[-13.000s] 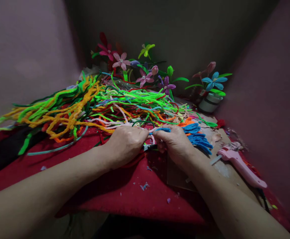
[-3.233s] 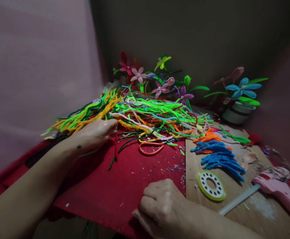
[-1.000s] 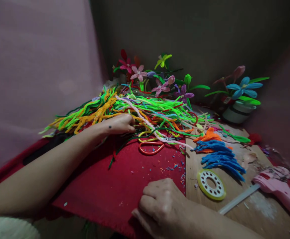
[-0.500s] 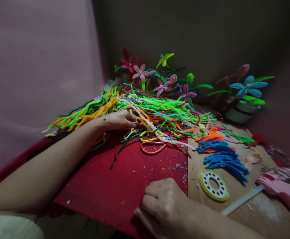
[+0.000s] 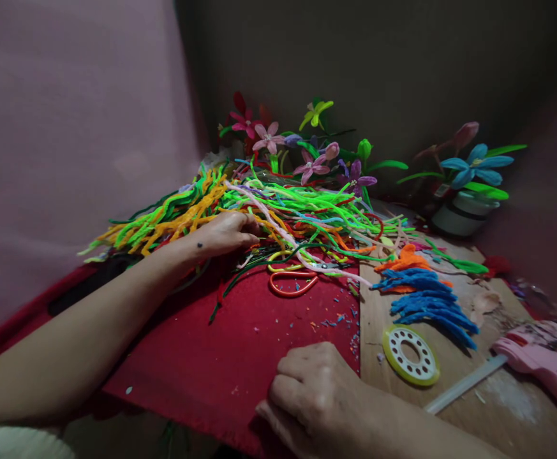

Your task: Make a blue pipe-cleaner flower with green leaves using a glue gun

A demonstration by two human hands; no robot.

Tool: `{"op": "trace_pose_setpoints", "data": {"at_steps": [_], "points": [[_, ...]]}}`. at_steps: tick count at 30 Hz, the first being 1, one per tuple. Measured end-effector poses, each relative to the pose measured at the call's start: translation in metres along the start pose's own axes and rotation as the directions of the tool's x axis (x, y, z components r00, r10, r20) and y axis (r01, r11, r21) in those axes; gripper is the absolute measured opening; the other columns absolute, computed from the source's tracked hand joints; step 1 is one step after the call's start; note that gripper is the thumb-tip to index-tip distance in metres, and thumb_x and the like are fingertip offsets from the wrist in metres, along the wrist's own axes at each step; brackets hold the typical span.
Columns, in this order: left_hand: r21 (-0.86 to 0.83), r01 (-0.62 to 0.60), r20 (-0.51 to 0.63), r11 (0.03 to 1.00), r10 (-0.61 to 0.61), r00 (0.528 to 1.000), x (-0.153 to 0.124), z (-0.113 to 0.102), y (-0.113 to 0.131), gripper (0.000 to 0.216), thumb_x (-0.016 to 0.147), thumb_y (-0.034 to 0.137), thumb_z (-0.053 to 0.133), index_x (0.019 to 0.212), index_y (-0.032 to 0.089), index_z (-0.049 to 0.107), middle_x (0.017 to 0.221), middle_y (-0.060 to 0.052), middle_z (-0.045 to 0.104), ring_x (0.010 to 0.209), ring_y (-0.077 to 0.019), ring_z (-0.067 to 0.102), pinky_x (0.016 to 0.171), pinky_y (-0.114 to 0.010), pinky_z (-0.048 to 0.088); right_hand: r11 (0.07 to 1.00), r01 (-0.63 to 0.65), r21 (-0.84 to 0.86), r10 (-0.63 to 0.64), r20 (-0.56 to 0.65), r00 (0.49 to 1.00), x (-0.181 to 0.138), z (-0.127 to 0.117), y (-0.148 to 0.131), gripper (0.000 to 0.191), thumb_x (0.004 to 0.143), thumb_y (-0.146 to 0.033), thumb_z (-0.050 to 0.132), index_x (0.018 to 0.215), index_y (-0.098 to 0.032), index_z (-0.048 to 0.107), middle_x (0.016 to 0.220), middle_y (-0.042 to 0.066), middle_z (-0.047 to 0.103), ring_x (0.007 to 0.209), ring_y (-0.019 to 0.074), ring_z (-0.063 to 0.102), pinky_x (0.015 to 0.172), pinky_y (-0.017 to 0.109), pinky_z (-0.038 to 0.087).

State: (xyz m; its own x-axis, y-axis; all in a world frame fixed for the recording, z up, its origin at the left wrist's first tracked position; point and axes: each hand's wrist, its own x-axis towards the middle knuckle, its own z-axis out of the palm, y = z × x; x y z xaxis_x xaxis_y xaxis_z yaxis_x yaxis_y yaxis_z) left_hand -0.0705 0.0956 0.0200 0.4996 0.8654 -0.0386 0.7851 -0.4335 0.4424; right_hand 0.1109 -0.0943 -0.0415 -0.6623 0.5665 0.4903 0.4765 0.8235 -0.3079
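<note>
Red worktop: flowers stand seemingly finished along its back edge; fuzzy stems piled before them and blue strips towards the right edge look unassembled. The left hand, half-curled, is at the pile's front, its grip unclear; the right hand rests loosely fisted by the near edge, contents hidden. Compared with seconds ago, the left hand sits further right and a pink strand crosses the scissors.

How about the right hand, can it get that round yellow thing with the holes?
Probably yes. The right hand is curled over the red cloth, and the yellow-rimmed roll lies close by on the wooden board, uncovered, with only small scraps between. The hand would likely have to open first.
</note>
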Motion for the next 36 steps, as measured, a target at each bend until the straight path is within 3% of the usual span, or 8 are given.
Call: {"op": "trace_pose_setpoints", "data": {"at_steps": [3,7,9,15,21,26,30,36], "points": [[0.060,-0.060,-0.034,0.996,0.062,0.998,-0.004,0.001,0.003,0.021,0.072,0.027,0.054,0.086,0.013,0.061,0.076,-0.004,0.062,0.068,-0.0138,0.055,0.063,-0.024,0.041,1.000,0.005,-0.008,-0.005,-0.006,1.000,0.000,0.001,-0.001,0.024,0.079,-0.019,0.053,0.055,-0.016,0.054,0.048,0.000,0.056,0.041,0.0106,0.044,0.041,0.027,0.023],[0.225,-0.239,-0.028,0.944,0.252,0.967,-0.007,0.007,0.001,0.018,0.076,0.023,0.050,0.079,0.015,0.066,0.084,-0.006,0.062,0.078,-0.0152,0.056,0.074,-0.026,0.041,1.000,0.004,-0.019,-0.004,0.002,1.000,0.000,0.001,-0.001,0.024,0.079,-0.020,0.053,0.055,-0.016,0.053,0.048,0.000,0.056,0.042,0.0107,0.045,0.042,0.027,0.023],[0.273,-0.260,-0.032,0.926,0.279,0.960,-0.005,0.013,-0.001,0.020,0.077,0.021,0.047,0.079,0.016,0.067,0.088,-0.006,0.064,0.084,-0.0157,0.056,0.079,-0.025,0.041,1.000,0.007,-0.019,-0.007,0.003,1.000,-0.001,0.001,-0.001,0.024,0.079,-0.021,0.053,0.055,-0.016,0.053,0.048,0.000,0.056,0.042,0.0104,0.045,0.042,0.026,0.023],[0.435,-0.140,-0.001,0.890,0.157,0.988,-0.002,0.023,0.002,0.022,0.078,0.026,0.047,0.086,0.017,0.065,0.088,-0.007,0.068,0.084,-0.0201,0.059,0.074,-0.028,0.043,1.000,0.008,-0.026,-0.008,0.000,1.000,0.000,0.000,-0.001,0.025,0.080,-0.021,0.052,0.056,-0.016,0.052,0.049,0.000,0.056,0.042,0.0101,0.045,0.042,0.026,0.023],[0.586,-0.077,-0.027,0.807,0.115,0.993,-0.010,0.026,0.020,0.024,0.077,0.017,0.039,0.080,0.014,0.062,0.090,-0.013,0.067,0.083,-0.0233,0.061,0.066,-0.029,0.044,1.000,0.002,-0.018,-0.001,0.025,1.000,-0.001,0.000,-0.001,0.024,0.080,-0.021,0.051,0.057,-0.016,0.052,0.050,0.000,0.056,0.043,0.0107,0.047,0.042,0.027,0.025],[0.524,-0.108,-0.062,0.845,0.164,0.985,-0.009,0.018,0.020,0.014,0.072,0.018,0.043,0.073,0.017,0.057,0.081,-0.007,0.064,0.076,-0.0191,0.058,0.066,-0.027,0.042,1.000,0.002,-0.021,-0.001,0.029,1.000,-0.001,0.001,-0.001,0.025,0.081,-0.022,0.051,0.056,-0.017,0.050,0.050,0.000,0.055,0.043,0.0104,0.047,0.042,0.026,0.026],[0.442,-0.043,-0.041,0.896,0.068,0.997,-0.013,0.002,0.017,0.013,0.073,0.021,0.044,0.071,0.018,0.056,0.070,-0.005,0.061,0.062,-0.0162,0.054,0.056,-0.026,0.037,1.000,0.000,-0.019,0.000,0.035,0.999,0.000,0.000,0.000,0.026,0.081,-0.023,0.051,0.056,-0.017,0.050,0.049,0.000,0.055,0.042,0.0101,0.047,0.042,0.026,0.025],[0.376,-0.028,0.026,0.926,0.020,0.999,-0.025,-0.020,0.007,0.016,0.073,0.023,0.047,0.074,0.018,0.062,0.069,-0.003,0.061,0.062,-0.0148,0.053,0.056,-0.025,0.035,1.000,0.002,-0.011,-0.002,0.011,1.000,0.001,-0.001,-0.001,0.025,0.080,-0.020,0.051,0.055,-0.016,0.052,0.049,0.000,0.056,0.041,0.0109,0.046,0.041,0.027,0.023]]}}
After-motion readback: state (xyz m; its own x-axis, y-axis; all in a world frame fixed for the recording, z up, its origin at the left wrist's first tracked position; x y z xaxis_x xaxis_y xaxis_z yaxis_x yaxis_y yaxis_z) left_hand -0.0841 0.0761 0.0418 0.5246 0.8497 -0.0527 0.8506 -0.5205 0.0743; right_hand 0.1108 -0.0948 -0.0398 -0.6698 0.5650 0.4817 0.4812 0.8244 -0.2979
